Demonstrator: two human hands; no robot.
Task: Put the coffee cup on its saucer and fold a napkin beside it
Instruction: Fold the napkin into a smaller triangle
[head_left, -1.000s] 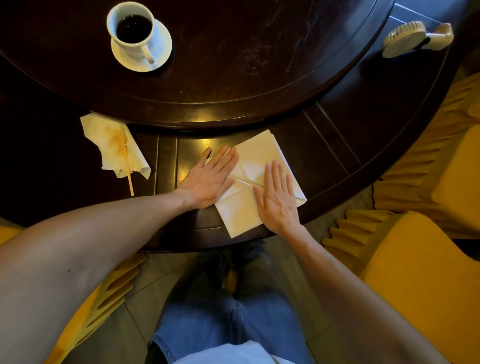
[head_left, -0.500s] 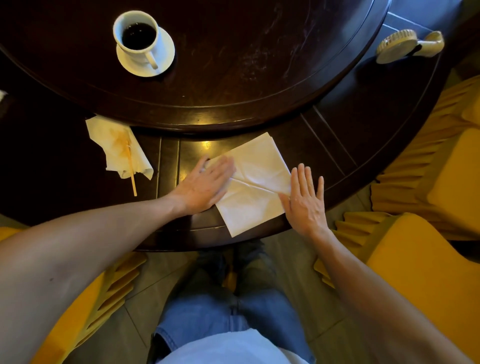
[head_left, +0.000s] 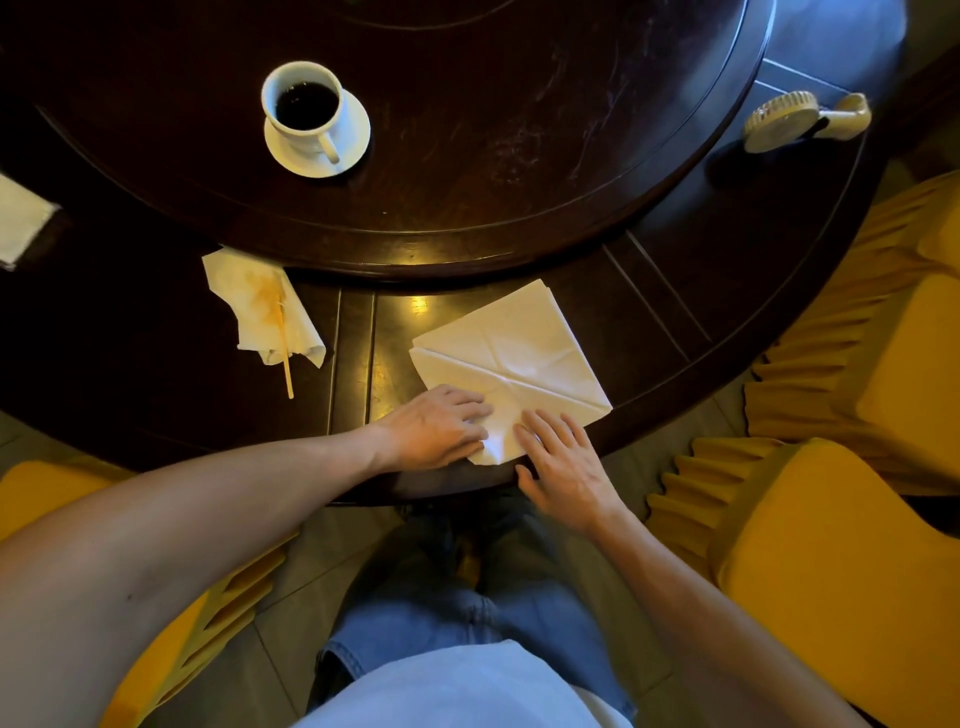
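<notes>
A white coffee cup (head_left: 304, 106) with dark coffee stands on its white saucer (head_left: 354, 139), on the raised round centre of the dark wooden table (head_left: 649, 322). A white napkin (head_left: 519, 358) lies unfolded and creased on the table's outer ring, close to the near edge. Both hands meet at its near corner, which is slightly rumpled and raised. My left hand (head_left: 436, 428) has its fingers curled over that corner from the left. My right hand (head_left: 563, 457) lies flat with its fingers apart, fingertips on the napkin's near edge.
A crumpled, stained napkin (head_left: 249, 301) with a wooden stirrer (head_left: 284, 358) lies left of the clean one. A small cream hand fan (head_left: 800, 122) sits at the far right. Something white (head_left: 21, 223) shows at the left edge. Yellow chairs (head_left: 857, 545) flank the seat.
My left hand slid from the napkin's left side down to its near corner. My right hand came back from the right edge onto the same corner.
</notes>
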